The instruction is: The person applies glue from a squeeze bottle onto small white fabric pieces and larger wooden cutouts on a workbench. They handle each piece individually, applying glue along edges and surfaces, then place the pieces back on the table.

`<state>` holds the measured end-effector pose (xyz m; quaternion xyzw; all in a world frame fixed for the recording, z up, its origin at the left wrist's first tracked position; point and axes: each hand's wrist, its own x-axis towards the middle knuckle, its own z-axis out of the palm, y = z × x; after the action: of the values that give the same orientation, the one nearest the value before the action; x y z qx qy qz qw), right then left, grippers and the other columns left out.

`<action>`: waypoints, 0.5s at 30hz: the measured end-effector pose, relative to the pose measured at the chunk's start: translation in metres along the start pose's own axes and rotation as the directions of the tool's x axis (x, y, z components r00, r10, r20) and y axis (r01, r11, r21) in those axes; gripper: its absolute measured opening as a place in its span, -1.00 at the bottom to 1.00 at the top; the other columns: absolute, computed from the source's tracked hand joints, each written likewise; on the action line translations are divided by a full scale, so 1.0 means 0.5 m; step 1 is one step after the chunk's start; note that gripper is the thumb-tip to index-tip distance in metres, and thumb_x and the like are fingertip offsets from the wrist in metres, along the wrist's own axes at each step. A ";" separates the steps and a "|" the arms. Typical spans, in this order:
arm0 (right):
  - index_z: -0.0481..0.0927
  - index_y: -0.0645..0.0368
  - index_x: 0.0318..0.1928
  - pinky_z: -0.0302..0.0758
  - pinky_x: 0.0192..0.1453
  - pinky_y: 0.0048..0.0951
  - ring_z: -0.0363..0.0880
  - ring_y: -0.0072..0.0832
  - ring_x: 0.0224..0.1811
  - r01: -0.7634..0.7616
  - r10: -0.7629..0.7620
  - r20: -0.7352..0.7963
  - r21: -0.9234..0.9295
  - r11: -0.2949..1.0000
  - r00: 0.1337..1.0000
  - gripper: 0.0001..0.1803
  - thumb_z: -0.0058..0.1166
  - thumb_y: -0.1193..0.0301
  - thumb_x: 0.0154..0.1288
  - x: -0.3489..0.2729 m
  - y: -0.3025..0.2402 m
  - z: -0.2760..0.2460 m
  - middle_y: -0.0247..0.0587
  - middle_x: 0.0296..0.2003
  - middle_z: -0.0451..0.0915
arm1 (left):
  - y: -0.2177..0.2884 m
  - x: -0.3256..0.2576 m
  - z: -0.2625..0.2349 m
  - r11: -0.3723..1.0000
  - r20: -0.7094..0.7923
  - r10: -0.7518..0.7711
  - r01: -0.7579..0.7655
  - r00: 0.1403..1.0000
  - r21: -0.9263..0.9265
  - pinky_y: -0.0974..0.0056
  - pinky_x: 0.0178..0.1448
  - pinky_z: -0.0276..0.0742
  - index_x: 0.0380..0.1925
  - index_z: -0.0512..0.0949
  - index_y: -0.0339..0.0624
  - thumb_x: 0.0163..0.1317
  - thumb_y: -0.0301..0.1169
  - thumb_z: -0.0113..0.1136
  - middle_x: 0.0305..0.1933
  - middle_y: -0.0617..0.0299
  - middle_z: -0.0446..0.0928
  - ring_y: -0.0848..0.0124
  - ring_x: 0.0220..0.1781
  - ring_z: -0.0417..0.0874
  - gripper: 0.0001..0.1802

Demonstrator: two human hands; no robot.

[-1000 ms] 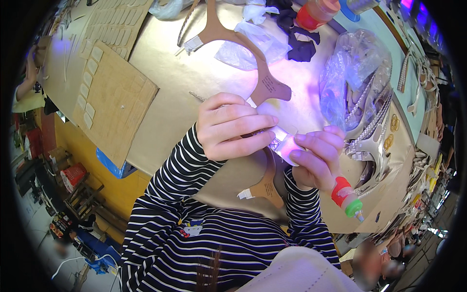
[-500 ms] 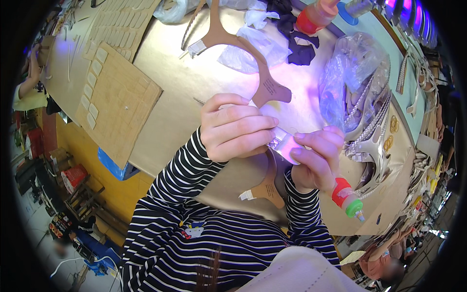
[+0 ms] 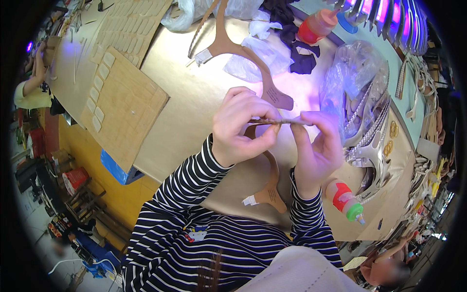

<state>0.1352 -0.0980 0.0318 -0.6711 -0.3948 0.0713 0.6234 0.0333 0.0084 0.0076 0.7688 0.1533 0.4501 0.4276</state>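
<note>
- Change since the earlier frame: the strip (image 3: 286,121) has turned from showing its broad, shiny face to lying edge-on, roughly level; my wrists have rotated with it.
- Far left: the wooden board (image 3: 131,109), with pale tabs (image 3: 98,114) along its edge, stands slightly further right in view.
- Left: my left hand (image 3: 244,127) pinches the strip's darker brown part between thumb and fingers.
- Centre: the strip spans my two hands, above the tabletop (image 3: 204,102). Judged by its thinness, it should be light, flexible but fairly firm; the shiny face may slip or mark. Take hold by the edges, close to the middle.
- Right: my right hand (image 3: 319,146) pinches the paler end between thumb and forefinger.
- Far right: the squeeze bottle (image 3: 343,197), green-capped, lies beside my right wrist; more of its body shows than earlier.
</note>
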 end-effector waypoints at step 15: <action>0.61 0.29 -0.37 0.40 -0.18 -0.49 0.50 -0.45 -0.32 -0.152 0.148 0.131 0.024 0.988 0.980 -0.89 0.24 0.58 0.02 0.021 0.004 0.000 -0.22 -0.41 0.56 | 0.028 -0.012 0.003 0.710 0.134 -0.568 0.565 0.812 -0.420 0.43 -0.17 0.43 -0.31 0.53 -0.33 0.07 -0.51 0.22 -0.36 0.28 0.55 0.55 -0.28 0.51 -0.83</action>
<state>0.1432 -0.0914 0.0342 -0.6824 -0.3812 0.1678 0.6007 0.0291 -0.0045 0.0148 0.5659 0.2764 0.3219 0.7069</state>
